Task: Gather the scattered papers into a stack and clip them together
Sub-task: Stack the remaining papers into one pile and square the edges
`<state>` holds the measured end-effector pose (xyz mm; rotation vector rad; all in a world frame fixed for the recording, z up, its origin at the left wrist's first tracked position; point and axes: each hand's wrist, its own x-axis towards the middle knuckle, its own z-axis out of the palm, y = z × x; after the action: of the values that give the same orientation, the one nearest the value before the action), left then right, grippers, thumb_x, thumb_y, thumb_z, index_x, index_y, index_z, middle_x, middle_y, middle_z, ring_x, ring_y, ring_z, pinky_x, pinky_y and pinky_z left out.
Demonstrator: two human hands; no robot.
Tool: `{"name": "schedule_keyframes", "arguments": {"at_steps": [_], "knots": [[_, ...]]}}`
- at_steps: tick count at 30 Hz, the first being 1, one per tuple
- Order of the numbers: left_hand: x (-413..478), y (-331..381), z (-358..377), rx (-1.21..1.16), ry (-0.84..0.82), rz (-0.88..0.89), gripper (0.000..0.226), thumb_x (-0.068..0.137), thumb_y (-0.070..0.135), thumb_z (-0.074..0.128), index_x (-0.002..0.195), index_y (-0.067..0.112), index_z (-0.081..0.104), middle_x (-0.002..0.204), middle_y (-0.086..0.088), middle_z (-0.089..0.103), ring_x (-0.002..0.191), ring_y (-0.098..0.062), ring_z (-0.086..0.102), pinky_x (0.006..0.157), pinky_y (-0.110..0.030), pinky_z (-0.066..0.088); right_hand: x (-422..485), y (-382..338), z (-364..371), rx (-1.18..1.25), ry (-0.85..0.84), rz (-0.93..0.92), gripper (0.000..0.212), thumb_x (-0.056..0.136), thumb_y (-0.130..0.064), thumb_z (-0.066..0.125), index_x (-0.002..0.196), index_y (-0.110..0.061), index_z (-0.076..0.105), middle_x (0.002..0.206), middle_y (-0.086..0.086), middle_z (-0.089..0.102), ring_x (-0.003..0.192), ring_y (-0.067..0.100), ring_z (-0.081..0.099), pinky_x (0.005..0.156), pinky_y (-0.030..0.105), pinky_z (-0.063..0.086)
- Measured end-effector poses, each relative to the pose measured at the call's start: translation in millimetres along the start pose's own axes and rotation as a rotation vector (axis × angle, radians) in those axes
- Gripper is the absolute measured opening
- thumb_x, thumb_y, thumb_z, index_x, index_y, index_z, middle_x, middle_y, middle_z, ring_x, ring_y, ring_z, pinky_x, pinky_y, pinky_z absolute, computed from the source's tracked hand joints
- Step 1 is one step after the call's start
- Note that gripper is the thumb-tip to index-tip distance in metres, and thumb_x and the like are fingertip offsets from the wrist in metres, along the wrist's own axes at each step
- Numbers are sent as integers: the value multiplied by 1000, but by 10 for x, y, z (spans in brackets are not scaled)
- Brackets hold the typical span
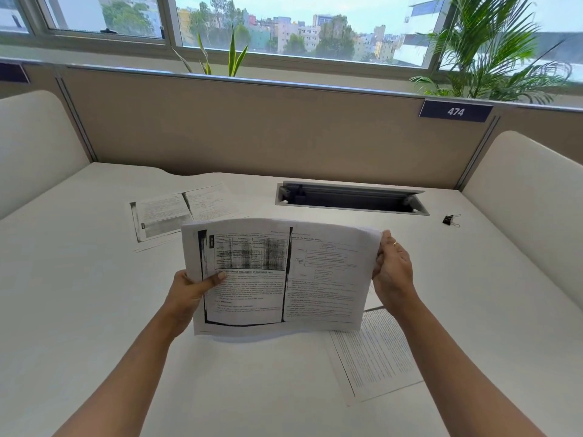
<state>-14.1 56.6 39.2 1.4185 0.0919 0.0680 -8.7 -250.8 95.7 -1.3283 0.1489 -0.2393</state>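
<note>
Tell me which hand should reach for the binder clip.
Right. The binder clip lies far right, beyond the right hand; the left hand would likely have to cross the held papers.

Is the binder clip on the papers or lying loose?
Loose. The clip lies alone on the desk, apart from the held papers.

- Under R hand (pixel 392 272) grip: loose sheet (pixel 375 351) flat on desk (pixel 79 279).
- Beyond L hand (pixel 192 288) grip: more sheets (pixel 176 212), flat.
- Beyond held papers (pixel 284 279): open cable hatch (pixel 350 198).
- Far R of grip: binder clip (pixel 450 220), bare desk around.
</note>
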Motion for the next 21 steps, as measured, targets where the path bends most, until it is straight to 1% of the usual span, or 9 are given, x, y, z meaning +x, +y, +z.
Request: {"name": "schedule_keyframes", "arguments": {"at_steps": [3, 5, 7, 9, 10, 12, 14, 17, 21], "knots": [[-10, -25, -11, -20, 20, -23, 24, 82, -5, 58, 94, 14, 65, 78, 9, 75, 74, -7, 71, 63, -21, 58, 16, 155, -53, -74, -6, 52, 33, 100, -24, 31, 92, -12, 61, 88, 5, 64, 83, 18, 60, 68, 29, 53], [-15, -41, -21, -23, 43, -53, 22, 83, -5, 57, 93, 12, 64, 75, 8, 75, 70, -7, 71, 60, -20, 57, 20, 308, -107, -213, 11, 123, 30, 100, -20, 34, 94, -9, 61, 95, 10, 66, 85, 21, 60, 68, 28, 51], [-14, -65, -42, -21, 69, -91, 20, 83, -4, 58, 92, 12, 64, 73, 6, 75, 68, -8, 71, 57, -20, 57, 22, 469, -181, -448, 46, 188, 22, 98, -16, 39, 95, -9, 61, 105, 15, 65, 84, 21, 59, 72, 33, 52], [-7, -91, -73, -21, 99, -140, 19, 81, -3, 60, 94, 10, 64, 78, 1, 74, 72, -15, 70, 59, -23, 58, 18, 580, -255, -764, 50, 219, 18, 93, -16, 48, 105, -9, 60, 118, 15, 58, 98, 23, 56, 86, 37, 48], [-8, -103, -89, -24, 116, -164, 19, 81, -2, 61, 95, 9, 64, 83, -3, 73, 76, -19, 69, 62, -26, 59, 16, 617, -285, -891, 19, 226, 24, 91, -18, 53, 112, -7, 58, 124, 16, 52, 107, 26, 53, 92, 36, 43], [-16, -117, -114, -31, 143, -209, 25, 80, -2, 62, 105, 3, 62, 94, -11, 68, 84, -25, 65, 77, -36, 56, 3, 661, -318, -1031, -51, 242, 38, 87, -24, 59, 121, -8, 53, 132, 17, 40, 119, 30, 46, 97, 33, 37], [-31, -132, -125, -31, 161, -254, 35, 81, -2, 62, 115, -2, 57, 103, -17, 64, 92, -31, 61, 91, -42, 48, 2, 696, -344, -1165, -105, 258, 45, 85, -32, 61, 124, -12, 51, 135, 17, 38, 126, 32, 38, 102, 35, 34], [-40, -172, -125, -11, 183, -307, 37, 81, -3, 62, 118, -4, 55, 108, -20, 62, 97, -32, 59, 92, -43, 46, 6, 759, -394, -1343, -196, 276, 50, 84, -42, 60, 126, -17, 50, 136, 13, 39, 128, 31, 34, 104, 37, 32], [-23, -189, -140, 22, 198, -352, 39, 80, -2, 64, 118, -5, 54, 101, -19, 64, 91, -32, 60, 87, -41, 47, -24, 805, -485, -1387, -236, 220, 66, 77, -47, 67, 132, -21, 42, 140, 6, 34, 131, 25, 31, 101, 41, 37]]}}
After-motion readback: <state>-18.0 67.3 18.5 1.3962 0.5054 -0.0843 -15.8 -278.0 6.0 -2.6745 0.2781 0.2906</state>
